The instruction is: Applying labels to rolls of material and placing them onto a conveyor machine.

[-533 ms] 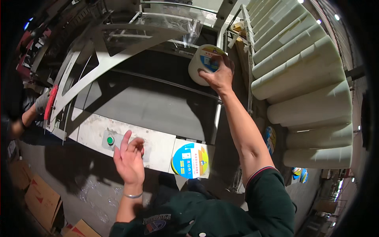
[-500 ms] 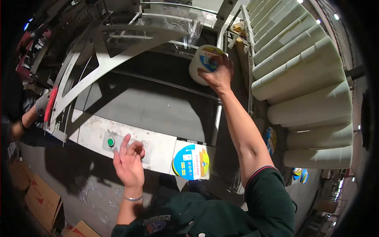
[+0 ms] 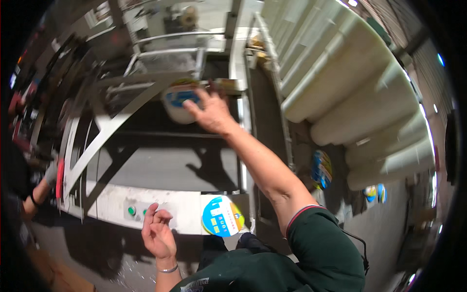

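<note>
A pale roll (image 3: pixel 181 116) with a round blue and yellow label on its top lies at the far side of the machine frame, blurred by motion. My right hand (image 3: pixel 212 114) is stretched toward it, fingers spread and thumb overlapping the roll's right edge; whether they touch I cannot tell. My left hand (image 3: pixel 158 233) hovers by the front panel, fingers loosely curled and apart, holding nothing. Beside it, two green buttons (image 3: pixel 132 210) show on the pale front ledge (image 3: pixel 104 199). Round blue, white and yellow labels (image 3: pixel 218 216) lie at the ledge's right end.
A slanted metal arm (image 3: pixel 116 127) crosses the machine's left side. At the left edge a co-worker's gloved hand (image 3: pixel 51 174) is by a red handle (image 3: pixel 60 177). Large pale rolls (image 3: pixel 340 73) line the right side. More round labels (image 3: pixel 321 169) are below them.
The labelled roll has moved left, deeper into the frame, and my right hand has followed with its fingers off the roll's top. My view has shifted; my left hand stays near the buttons.
</note>
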Action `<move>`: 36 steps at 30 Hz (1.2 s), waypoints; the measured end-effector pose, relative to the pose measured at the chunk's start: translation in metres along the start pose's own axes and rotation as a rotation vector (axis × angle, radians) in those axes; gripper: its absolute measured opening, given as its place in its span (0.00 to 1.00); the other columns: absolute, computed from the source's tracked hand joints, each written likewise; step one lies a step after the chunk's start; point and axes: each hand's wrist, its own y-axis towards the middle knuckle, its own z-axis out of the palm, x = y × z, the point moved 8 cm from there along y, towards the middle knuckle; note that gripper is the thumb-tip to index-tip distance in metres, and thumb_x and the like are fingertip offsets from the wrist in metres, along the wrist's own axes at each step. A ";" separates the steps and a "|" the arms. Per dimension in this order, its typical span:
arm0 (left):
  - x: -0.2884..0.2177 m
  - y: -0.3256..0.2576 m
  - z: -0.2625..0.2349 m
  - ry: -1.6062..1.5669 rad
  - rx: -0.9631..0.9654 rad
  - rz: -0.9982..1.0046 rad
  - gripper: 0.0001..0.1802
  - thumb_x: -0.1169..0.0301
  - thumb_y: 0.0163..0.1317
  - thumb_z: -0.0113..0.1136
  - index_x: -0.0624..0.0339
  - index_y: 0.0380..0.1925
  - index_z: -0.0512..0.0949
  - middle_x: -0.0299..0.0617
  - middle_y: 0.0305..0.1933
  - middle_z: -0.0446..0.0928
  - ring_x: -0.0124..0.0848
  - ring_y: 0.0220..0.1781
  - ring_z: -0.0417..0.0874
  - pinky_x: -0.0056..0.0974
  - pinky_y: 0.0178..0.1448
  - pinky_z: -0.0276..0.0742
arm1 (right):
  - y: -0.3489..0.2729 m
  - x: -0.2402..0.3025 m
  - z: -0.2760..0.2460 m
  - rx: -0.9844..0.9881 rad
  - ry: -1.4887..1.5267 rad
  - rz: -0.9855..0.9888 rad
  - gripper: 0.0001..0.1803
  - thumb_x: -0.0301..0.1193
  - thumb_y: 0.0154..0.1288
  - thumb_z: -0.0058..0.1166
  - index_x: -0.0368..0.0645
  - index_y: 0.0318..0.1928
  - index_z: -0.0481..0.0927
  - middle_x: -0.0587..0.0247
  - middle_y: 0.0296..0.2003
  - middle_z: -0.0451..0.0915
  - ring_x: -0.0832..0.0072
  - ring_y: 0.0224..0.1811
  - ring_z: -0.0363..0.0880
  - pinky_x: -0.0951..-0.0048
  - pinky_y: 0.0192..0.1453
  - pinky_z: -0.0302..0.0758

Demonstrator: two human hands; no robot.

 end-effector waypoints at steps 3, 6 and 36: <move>0.022 -0.012 0.025 -0.094 0.082 -0.029 0.33 0.50 0.77 0.42 0.69 0.66 0.70 0.47 0.40 0.79 0.34 0.45 0.75 0.42 0.57 0.66 | -0.044 -0.018 -0.056 -0.111 -0.135 -0.150 0.37 0.59 0.67 0.59 0.59 0.71 0.74 0.34 0.68 0.68 0.34 0.69 0.64 0.40 0.75 0.62; 0.040 -0.034 0.072 -0.200 0.169 -0.048 0.31 0.54 0.79 0.42 0.71 0.66 0.70 0.47 0.41 0.78 0.33 0.47 0.76 0.39 0.59 0.67 | -0.104 -0.075 -0.171 -0.338 -0.248 -0.255 0.35 0.55 0.64 0.65 0.54 0.67 0.77 0.39 0.70 0.69 0.32 0.74 0.59 0.42 0.81 0.55; 0.276 -0.227 0.514 0.205 1.082 -0.624 0.47 0.44 0.62 0.72 0.70 0.69 0.70 0.46 0.67 0.76 0.34 0.69 0.75 0.38 0.73 0.67 | -0.461 -0.296 -0.437 0.259 0.994 0.453 0.16 0.40 0.78 0.59 0.38 0.50 0.85 0.73 0.39 0.84 0.87 0.42 0.79 0.77 0.47 0.78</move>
